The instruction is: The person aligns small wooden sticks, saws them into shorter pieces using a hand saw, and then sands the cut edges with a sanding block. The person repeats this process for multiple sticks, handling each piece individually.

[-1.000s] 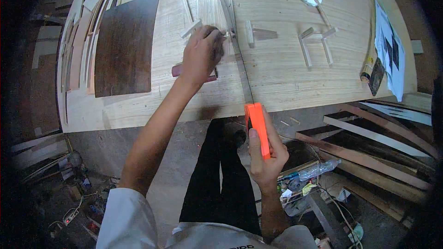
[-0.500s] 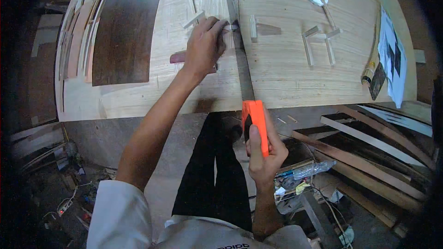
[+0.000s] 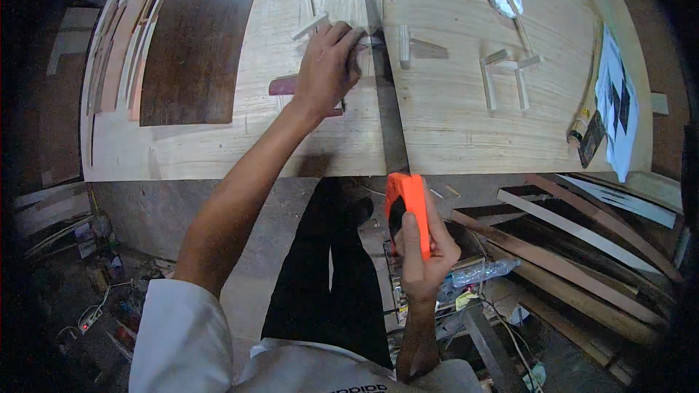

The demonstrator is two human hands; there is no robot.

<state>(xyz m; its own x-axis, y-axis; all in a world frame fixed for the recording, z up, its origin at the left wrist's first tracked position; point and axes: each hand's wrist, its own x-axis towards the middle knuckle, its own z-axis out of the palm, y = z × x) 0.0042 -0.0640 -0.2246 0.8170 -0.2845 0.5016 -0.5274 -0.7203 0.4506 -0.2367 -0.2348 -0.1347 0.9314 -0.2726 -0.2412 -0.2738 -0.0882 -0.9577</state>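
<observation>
One orange-handled saw (image 3: 392,113) is slanting from the top edge to below centre, one right hand (image 3: 435,260) wrapping round its handle (image 3: 416,196). One left hand (image 3: 324,69) is curling beside the saw; whether it's pinching anything, I can't tell. One dark panel (image 3: 198,51) is lying upper left.

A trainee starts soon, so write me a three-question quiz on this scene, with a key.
1. Which hand grips the saw?
2. True or false: the saw's handle is blue.
3. Where on the table does the dark brown panel lie? A) left side B) middle C) right side

Key: 1. The right hand. 2. False; it is orange. 3. A.
</observation>
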